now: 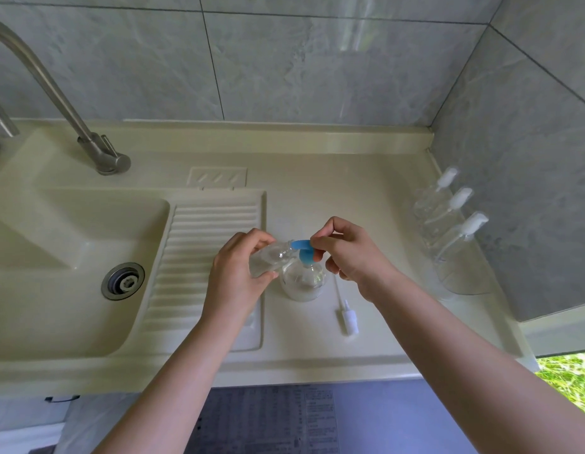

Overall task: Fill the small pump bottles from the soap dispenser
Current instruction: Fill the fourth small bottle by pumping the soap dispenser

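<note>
— Soap dispenser [303, 283]: where is it?
— On the counter [317, 165], beside the ribbed drainboard [199, 257]; the right hand [350, 253] pinches its blue pump head [304, 250].
— And the left hand [238, 273]?
— Curled round a small clear bottle [271, 257], tilted, neck at the spout (its loose pump [346, 319] lies nearby). Three capped bottles [448, 221] stand by the wall.

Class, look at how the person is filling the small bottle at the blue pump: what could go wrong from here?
The small bottle is tilted in the left hand, its narrow mouth at the blue pump; soap may miss and run onto the counter. The right hand presses with fingertips only, so the soap dispenser might tip. The loose pump top could get knocked.
</note>
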{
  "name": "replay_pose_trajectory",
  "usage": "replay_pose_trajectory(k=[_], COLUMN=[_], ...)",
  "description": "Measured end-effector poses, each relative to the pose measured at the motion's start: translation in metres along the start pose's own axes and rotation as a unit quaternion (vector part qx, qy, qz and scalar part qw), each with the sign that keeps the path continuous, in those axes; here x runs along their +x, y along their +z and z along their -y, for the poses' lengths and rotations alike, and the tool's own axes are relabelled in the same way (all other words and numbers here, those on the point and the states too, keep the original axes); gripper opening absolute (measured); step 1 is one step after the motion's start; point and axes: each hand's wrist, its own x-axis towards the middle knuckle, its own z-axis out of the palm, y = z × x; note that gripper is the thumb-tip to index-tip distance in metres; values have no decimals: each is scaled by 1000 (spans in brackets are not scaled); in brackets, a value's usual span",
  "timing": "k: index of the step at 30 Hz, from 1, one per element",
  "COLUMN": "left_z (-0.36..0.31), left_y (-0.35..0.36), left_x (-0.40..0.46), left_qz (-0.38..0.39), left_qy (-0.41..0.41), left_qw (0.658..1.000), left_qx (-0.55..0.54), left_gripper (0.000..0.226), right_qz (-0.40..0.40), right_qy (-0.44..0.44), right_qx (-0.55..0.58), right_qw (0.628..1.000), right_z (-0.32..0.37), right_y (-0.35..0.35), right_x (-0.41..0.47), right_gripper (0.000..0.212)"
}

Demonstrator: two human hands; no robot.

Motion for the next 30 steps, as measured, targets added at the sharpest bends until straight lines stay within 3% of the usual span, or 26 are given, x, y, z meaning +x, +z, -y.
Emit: replay_pose_trajectory(k=[30], left_z=[1], left_y=[3], left_x=[-2], left_qz=[1], left_qy=[4], left_qw=[1000], left_qx=[1], left_gripper=[50], right_qz=[0], right_qy=[-20], right_qx=[-3], right_qw=[1000], right_z=[-4], right_y=[-1], right_x=[-1], right_gripper=[16])
